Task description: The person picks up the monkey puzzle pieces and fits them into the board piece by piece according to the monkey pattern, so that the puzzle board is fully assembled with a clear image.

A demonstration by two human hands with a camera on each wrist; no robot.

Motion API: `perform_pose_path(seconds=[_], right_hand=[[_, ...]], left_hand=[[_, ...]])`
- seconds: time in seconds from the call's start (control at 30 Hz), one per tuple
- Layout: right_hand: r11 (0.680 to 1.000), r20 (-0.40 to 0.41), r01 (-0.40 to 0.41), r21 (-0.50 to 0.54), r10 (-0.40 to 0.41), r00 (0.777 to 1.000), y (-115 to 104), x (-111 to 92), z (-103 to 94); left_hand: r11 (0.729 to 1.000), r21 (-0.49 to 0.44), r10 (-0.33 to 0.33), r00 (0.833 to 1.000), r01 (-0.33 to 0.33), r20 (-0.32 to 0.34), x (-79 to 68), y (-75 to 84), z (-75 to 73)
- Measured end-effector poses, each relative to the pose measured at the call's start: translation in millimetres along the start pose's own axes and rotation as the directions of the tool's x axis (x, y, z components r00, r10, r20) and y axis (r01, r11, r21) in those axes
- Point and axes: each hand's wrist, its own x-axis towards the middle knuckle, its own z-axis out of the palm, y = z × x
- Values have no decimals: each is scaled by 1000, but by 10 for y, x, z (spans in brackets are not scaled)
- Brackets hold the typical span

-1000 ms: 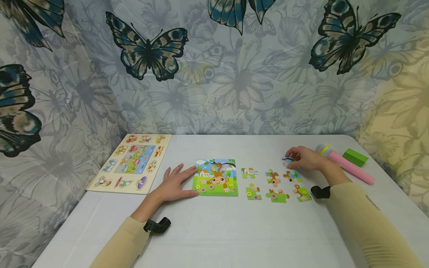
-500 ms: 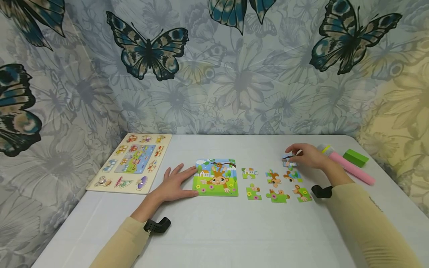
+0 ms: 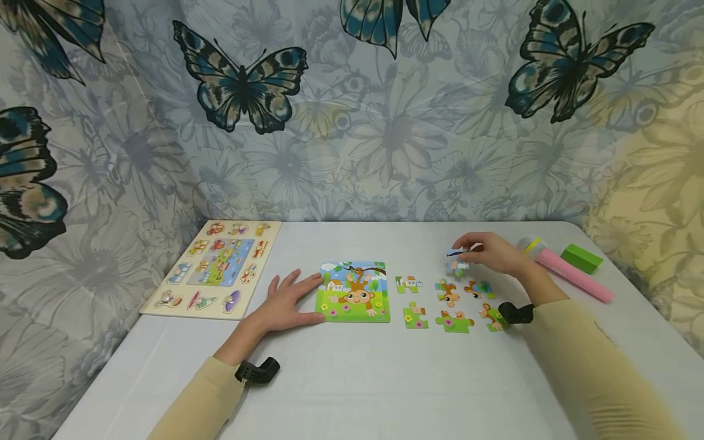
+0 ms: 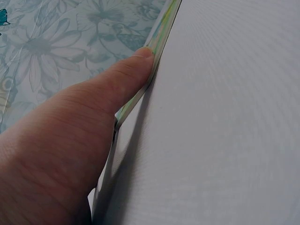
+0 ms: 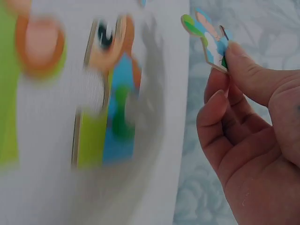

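One puzzle piece [image 5: 212,43], blue with green and pink, sits in the right hand [image 3: 492,252], pinched between thumb and finger and jutting out past their tips; I cannot tell whether a second piece is held with it. In the head view it lies to the left of the knuckles, just beyond the loose pieces [image 3: 454,322]. There are six of these, in two rows of three, the right wrist's camera near the one at the near right corner.

Left of them lies one square monkey picture [image 3: 352,293]. The left hand [image 3: 288,304] has its fingers spread, touching the picture's left edge with thumb and index finger. Farther left is one wooden board [image 3: 225,266], showing ten small pictures around a central one.

To the right lie one pink microphone-shaped object [image 3: 574,275] and one green block [image 3: 581,259]. Behind the white table [image 3: 357,379] hangs a cloth [image 3: 396,153] with five large butterflies.
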Motion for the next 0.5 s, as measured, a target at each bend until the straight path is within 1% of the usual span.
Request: perform_pose_path(seconds=[0.17,0.27,0.5], right_hand=[[998,25,50,27,-51,998,-148,157,187],[997,32,60,41,-62,998,-246,250,297],[990,49,89,111,-95,994,-451,444,512]], left_hand=[[1000,2,-1,1000,1,1,-3,-4,2],[1000,1,-1,1000,1,2,-3,-2,3],[1000,0,-5,1000,5,5,2,13,-3]])
